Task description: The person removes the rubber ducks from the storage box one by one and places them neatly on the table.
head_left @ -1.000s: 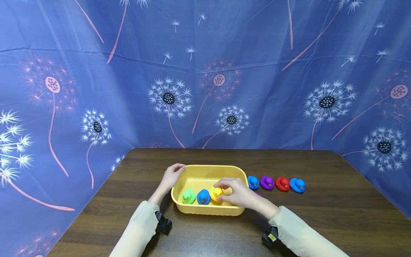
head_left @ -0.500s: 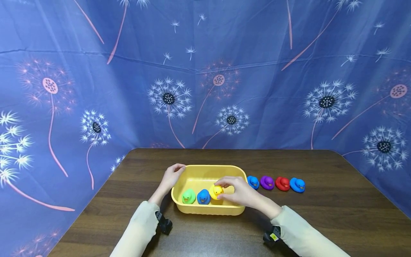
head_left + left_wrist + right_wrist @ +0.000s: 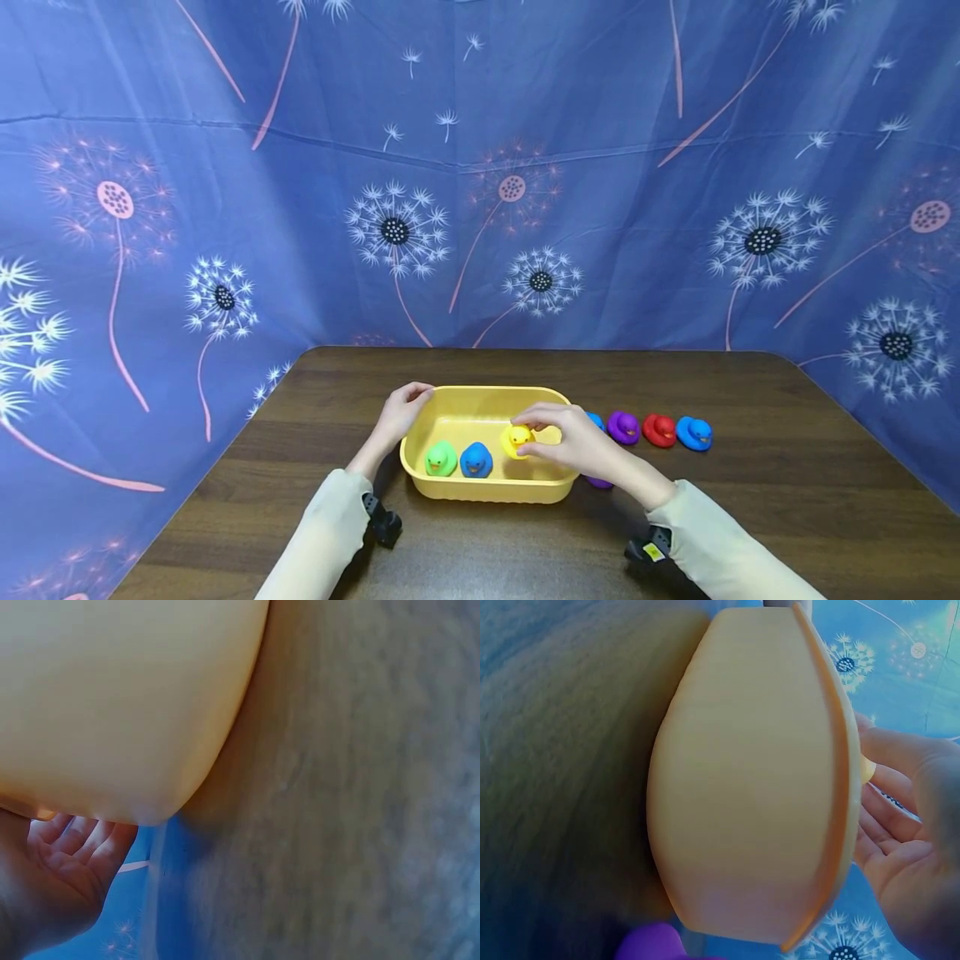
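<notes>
A yellow rubber duck (image 3: 516,442) is pinched between the thumb and fingers of my right hand (image 3: 573,440), inside the outline of a yellow plastic bin (image 3: 491,492). In the right wrist view only a bit of the duck (image 3: 868,769) shows past the bin's rim. My left hand (image 3: 401,414) grips the bin's rim at its far left corner; the left wrist view has those fingers (image 3: 112,851) behind the bin wall. A green rubber duck (image 3: 441,460) and a blue one (image 3: 476,461) sit in the bin along its near side.
Right of the bin, a purple duck (image 3: 624,427), a red duck (image 3: 660,430) and a blue duck (image 3: 694,434) stand in a row on the wooden table (image 3: 787,500). My right hand partly covers another blue duck (image 3: 597,420) and a purple duck (image 3: 599,482). A dandelion-print cloth (image 3: 637,208) hangs behind.
My right hand has moved slightly up and to the right with the yellow duck, away from the blue duck in the bin. My left hand has stayed at the rim.
</notes>
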Demonstrator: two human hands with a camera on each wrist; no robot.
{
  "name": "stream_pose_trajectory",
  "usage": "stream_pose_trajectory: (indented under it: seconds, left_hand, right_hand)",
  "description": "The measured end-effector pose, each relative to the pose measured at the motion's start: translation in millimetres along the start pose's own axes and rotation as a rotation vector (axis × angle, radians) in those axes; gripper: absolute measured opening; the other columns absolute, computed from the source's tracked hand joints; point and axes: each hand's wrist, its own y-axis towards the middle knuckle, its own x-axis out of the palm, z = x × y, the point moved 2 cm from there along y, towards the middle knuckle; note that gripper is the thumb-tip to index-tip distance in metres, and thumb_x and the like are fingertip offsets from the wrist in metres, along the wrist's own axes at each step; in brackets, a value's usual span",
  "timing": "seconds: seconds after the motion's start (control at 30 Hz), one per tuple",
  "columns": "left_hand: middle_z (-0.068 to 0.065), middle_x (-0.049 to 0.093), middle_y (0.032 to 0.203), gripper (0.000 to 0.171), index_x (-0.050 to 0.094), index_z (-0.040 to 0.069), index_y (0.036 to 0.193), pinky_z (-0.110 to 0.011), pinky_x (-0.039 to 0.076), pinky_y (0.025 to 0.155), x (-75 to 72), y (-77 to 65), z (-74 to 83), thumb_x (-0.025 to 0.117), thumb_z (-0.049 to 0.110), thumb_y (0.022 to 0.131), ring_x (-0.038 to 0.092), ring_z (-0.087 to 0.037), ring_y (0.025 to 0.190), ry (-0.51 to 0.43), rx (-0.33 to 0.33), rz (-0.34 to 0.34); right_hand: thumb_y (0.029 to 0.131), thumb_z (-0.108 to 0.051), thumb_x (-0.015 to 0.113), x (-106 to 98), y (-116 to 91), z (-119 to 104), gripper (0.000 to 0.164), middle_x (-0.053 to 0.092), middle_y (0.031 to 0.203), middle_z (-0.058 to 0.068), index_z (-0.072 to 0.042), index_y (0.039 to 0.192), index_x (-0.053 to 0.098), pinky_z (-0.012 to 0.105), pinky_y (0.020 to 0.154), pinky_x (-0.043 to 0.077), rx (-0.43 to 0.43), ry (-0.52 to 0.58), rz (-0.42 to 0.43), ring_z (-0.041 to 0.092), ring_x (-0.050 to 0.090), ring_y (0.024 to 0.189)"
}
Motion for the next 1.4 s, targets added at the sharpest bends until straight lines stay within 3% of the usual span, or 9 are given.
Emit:
stream_pose_trajectory:
  seconds: [0.4,0.87,1.2,1.4]
  left_hand:
    - [-0.013,0.065,0.100,0.024,0.065,0.004,0.110,-0.028,0.045,0.074,-0.8,-2.5,1.7,0.053,0.019,0.095,0.059,-0.023,0.092,-0.017,0.001,-0.006]
    - [-0.012,0.065,0.098,0.024,0.065,0.003,0.110,-0.026,0.044,0.073,-1.1,-2.8,1.6,0.053,0.017,0.095,0.059,-0.021,0.090,-0.017,0.016,-0.010]
    - [-0.013,0.066,0.101,0.024,0.065,0.003,0.110,-0.028,0.046,0.075,-1.5,-5.3,3.5,0.053,0.018,0.095,0.060,-0.022,0.092,-0.023,0.006,-0.011]
    - [-0.013,0.065,0.100,0.024,0.065,0.003,0.110,-0.027,0.045,0.074,-2.3,-5.3,3.9,0.053,0.017,0.095,0.059,-0.022,0.092,-0.024,0.010,-0.010]
  right_hand:
    - [0.074,-0.019,0.079,-11,-11,3,0.033,0.070,0.096,-0.001,-0.008,0.104,0.070,0.030,0.070,0.051,-0.055,-0.018,0.051,0.012,0.061,0.081]
    - [0.076,-0.025,0.077,-35,-27,4,0.037,0.067,0.103,-0.005,-0.013,0.110,0.067,0.030,0.075,0.053,0.051,-0.049,0.049,0.009,0.062,0.089]
    - [0.075,-0.017,0.078,-46,-36,0,0.038,0.067,0.105,0.000,-0.012,0.110,0.066,0.029,0.074,0.053,-0.024,-0.037,0.094,0.013,0.064,0.086]
    - [0.076,-0.017,0.078,-49,-42,1,0.036,0.066,0.105,-0.001,-0.012,0.109,0.066,0.020,0.075,0.050,-0.026,-0.050,0.082,0.011,0.062,0.087]
